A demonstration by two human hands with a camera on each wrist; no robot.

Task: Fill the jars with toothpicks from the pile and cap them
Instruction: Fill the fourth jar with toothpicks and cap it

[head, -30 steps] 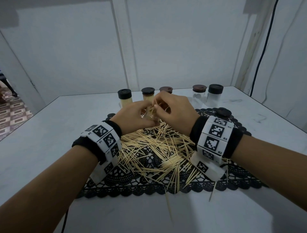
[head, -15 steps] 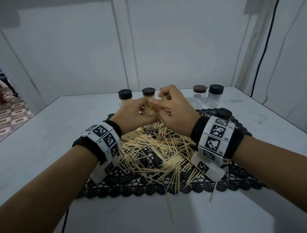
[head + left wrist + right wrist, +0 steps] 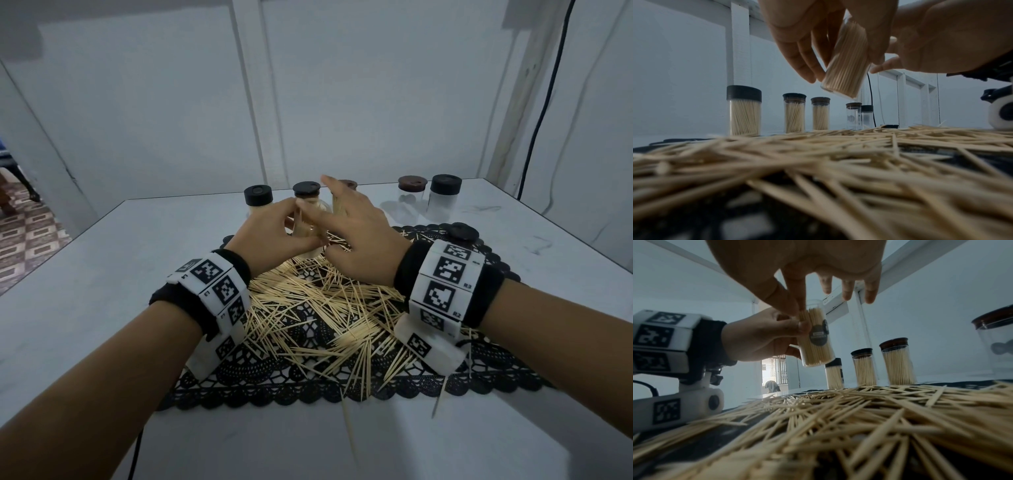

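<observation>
My left hand grips a clear uncapped jar packed with toothpicks and holds it tilted above the pile. In the right wrist view the jar carries a dark label. The thumb and forefinger of my right hand pinch the toothpick tips at the jar's mouth, and its other fingers are spread straight. From the left wrist view the jar hangs clear of the toothpicks below. The loose pile lies on a black lace mat.
Three capped jars full of toothpicks stand in a row behind the mat. Two capped empty jars stand at the back right. A loose black cap lies on the mat's far right corner. A few toothpicks stray onto the white table.
Both hands have lifted the jar higher off the pile. My right hand's outer fingers have spread out straight while thumb and forefinger stay at the jar's mouth.
</observation>
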